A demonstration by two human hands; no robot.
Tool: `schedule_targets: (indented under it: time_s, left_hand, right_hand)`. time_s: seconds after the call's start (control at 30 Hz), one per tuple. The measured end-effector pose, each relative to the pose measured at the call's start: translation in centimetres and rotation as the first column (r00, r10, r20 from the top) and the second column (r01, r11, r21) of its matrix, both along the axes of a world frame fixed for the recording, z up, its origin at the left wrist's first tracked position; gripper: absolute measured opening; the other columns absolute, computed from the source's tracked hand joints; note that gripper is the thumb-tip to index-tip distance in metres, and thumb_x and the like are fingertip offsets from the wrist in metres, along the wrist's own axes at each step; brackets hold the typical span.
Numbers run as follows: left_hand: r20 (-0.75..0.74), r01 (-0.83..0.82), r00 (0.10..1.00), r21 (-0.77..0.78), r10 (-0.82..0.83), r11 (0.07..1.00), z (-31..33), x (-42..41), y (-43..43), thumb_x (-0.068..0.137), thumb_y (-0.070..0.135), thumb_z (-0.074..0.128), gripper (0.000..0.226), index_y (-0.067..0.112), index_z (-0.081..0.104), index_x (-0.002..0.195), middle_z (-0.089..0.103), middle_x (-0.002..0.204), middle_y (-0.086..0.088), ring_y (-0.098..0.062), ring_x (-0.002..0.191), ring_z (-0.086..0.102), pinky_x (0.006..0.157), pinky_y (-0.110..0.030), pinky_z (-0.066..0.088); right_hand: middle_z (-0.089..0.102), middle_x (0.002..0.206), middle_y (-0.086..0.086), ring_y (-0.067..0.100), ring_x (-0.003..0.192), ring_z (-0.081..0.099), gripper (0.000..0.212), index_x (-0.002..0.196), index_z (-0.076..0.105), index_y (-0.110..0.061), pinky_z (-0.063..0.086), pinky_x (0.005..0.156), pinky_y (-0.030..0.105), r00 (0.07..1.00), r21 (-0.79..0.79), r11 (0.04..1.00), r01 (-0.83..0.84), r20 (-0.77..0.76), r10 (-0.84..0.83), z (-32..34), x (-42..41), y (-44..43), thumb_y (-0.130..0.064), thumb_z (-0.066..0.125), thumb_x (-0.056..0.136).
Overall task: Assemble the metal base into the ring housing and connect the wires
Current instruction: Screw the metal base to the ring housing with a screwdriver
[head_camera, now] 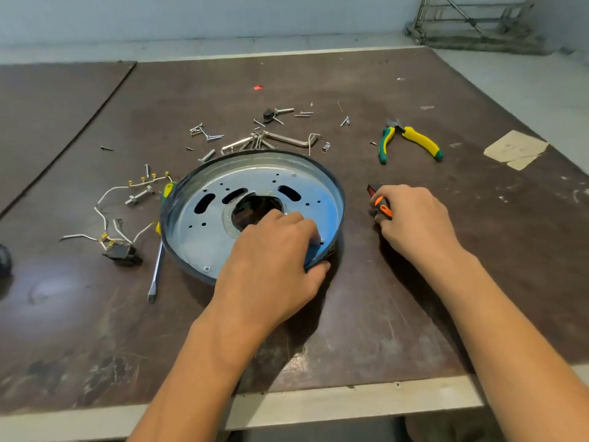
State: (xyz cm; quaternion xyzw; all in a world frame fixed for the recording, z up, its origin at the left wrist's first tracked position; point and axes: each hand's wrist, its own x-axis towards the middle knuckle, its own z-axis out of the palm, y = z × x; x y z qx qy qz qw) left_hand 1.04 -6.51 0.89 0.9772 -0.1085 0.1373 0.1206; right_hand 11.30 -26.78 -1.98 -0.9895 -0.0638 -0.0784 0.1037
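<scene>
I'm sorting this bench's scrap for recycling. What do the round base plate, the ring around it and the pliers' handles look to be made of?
Base plate: likely zinc-plated or galvanised sheet steel; silvery with a dull sheen and punched slots.
Ring housing: probably painted or coated metal; a thin dark rim, though the material is uncertain.
Pliers handles: plastic or rubber sleeves in matte yellow and green.

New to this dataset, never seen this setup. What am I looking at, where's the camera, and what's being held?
No machine here: these are a person's two bare hands, filmed by one camera worn on the head, looking down at a brown table. The left hand grips the edge of the ring housing, with its fingers on the metal base inside it. The right hand holds a small orange-and-black tool. Lying loose are a screwdriver, pliers, hex keys, screws, and white wires on a black switch.
</scene>
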Motion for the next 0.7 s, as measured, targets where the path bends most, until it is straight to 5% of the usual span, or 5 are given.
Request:
schedule_targets:
  time_s: [0.13, 0.27, 0.43, 0.57, 0.7]
  left_hand:
    - [0.002, -0.004, 1.0, -0.022, 0.004, 1.0, 0.0, 0.1, 0.1, 0.08, 0.053, 0.067, 0.033, 0.031, 0.066, 0.104, 0.061, 0.094, 0.015, -0.012, 0.091, 0.052, 0.068, -0.031, 0.049]
    - [-0.007, -0.004, 1.0, -0.015, 0.004, 1.0, 0.1, 0.1, 0.2, 0.081, 0.053, 0.067, 0.032, 0.033, 0.068, 0.105, 0.062, 0.095, 0.014, -0.012, 0.091, 0.053, 0.067, -0.03, 0.049]
    - [-0.014, -0.016, 1.0, -0.005, 0.016, 1.0, 0.0, 0.1, 0.3, 0.08, 0.054, 0.067, 0.033, 0.033, 0.068, 0.105, 0.063, 0.096, 0.014, -0.009, 0.09, 0.053, 0.065, -0.025, 0.043]
    - [-0.004, -0.025, 1.0, -0.005, 0.025, 1.0, 0.1, -0.1, 0.3, 0.079, 0.053, 0.068, 0.032, 0.031, 0.069, 0.101, 0.064, 0.092, 0.014, -0.008, 0.087, 0.053, 0.063, -0.022, 0.034]
    - [0.025, -0.017, 1.0, 0.017, 0.017, 1.0, 0.1, -0.3, 0.3, 0.082, 0.052, 0.063, 0.032, 0.029, 0.069, 0.103, 0.065, 0.094, 0.012, -0.011, 0.087, 0.055, 0.064, -0.027, 0.045]
  right_hand:
    - [0.071, 0.111, 0.001, 0.025, 0.104, 0.063, 0.024, 0.11, 0.07, -0.029, 0.052, 0.085, 0.039, 0.991, 0.198, 0.974, -0.105, 0.097, 0.087, 1.4, -0.1, -0.1, -0.016, 0.065, 0.091]
    - [0.071, 0.091, -0.007, 0.008, 0.081, 0.065, 0.02, 0.1, 0.076, -0.027, 0.055, 0.073, 0.025, 0.958, 0.569, 0.77, -0.288, 0.171, 0.232, 3.8, -1.1, 1.1, -0.012, 0.064, 0.093]
    - [0.07, 0.078, -0.005, 0.017, 0.068, 0.064, 0.016, 0.093, 0.075, -0.021, 0.055, 0.064, 0.037, 0.924, 0.646, 0.673, -0.36, 0.144, 0.356, 4.2, -2.5, 3.0, -0.009, 0.064, 0.092]
    - [0.064, 0.066, -0.016, 0.01, 0.055, 0.057, 0.015, 0.092, 0.074, -0.02, 0.046, 0.051, 0.021, 0.907, 0.711, 0.599, -0.368, 0.132, 0.401, 3.9, -3.1, 3.3, -0.009, 0.064, 0.093]
    - [0.059, 0.055, -0.009, 0.012, 0.043, 0.052, 0.012, 0.09, 0.072, -0.016, 0.043, 0.045, 0.024, 0.892, 0.77, 0.524, -0.363, 0.126, 0.433, 3.7, -3.4, 3.8, -0.006, 0.065, 0.092]
